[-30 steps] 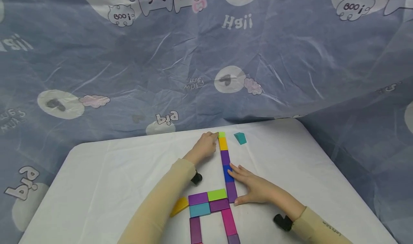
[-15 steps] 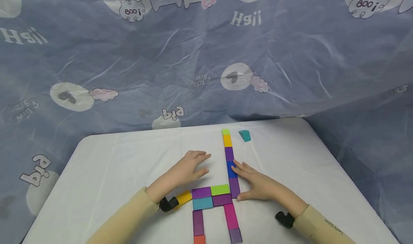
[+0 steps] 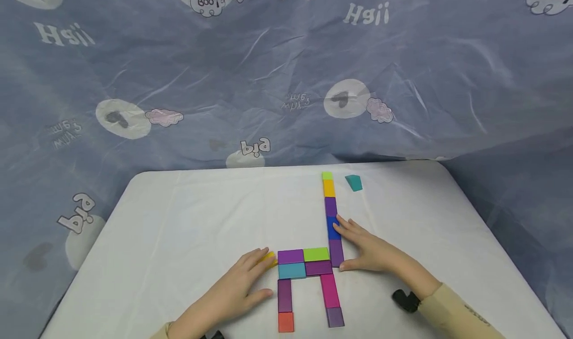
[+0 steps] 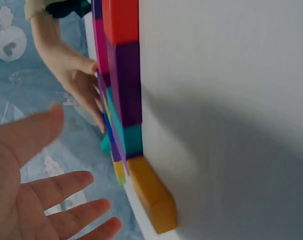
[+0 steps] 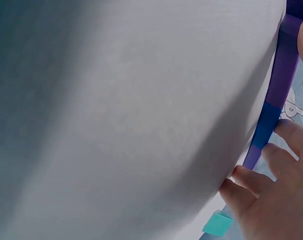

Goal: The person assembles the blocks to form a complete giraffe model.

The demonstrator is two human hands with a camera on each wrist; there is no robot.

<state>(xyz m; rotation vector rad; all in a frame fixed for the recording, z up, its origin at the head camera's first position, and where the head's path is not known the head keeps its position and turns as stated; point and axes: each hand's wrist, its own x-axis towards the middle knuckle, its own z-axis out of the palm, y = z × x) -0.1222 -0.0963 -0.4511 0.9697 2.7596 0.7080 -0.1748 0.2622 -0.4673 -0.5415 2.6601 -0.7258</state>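
Observation:
My left hand is spread with loose, straight fingers beside the yellow block, its fingertips overlapping that block in the head view. The yellow block slants off the left end of a group of flat-laid blocks, next to the teal block. On the other side, my right hand rests its spread fingertips along the blue block, with the thumb near the lower purple block. These belong to a straight column ending in an orange-yellow block and a small lime block.
Two legs run toward me from the group: a purple block with a red-orange one, and a magenta block with a violet one. A loose teal piece lies right of the column's far end. Patterned cloth hangs behind.
My left hand has left the lime block at the column's far end and come back down and left to the yellow block. My right hand stays at the column.

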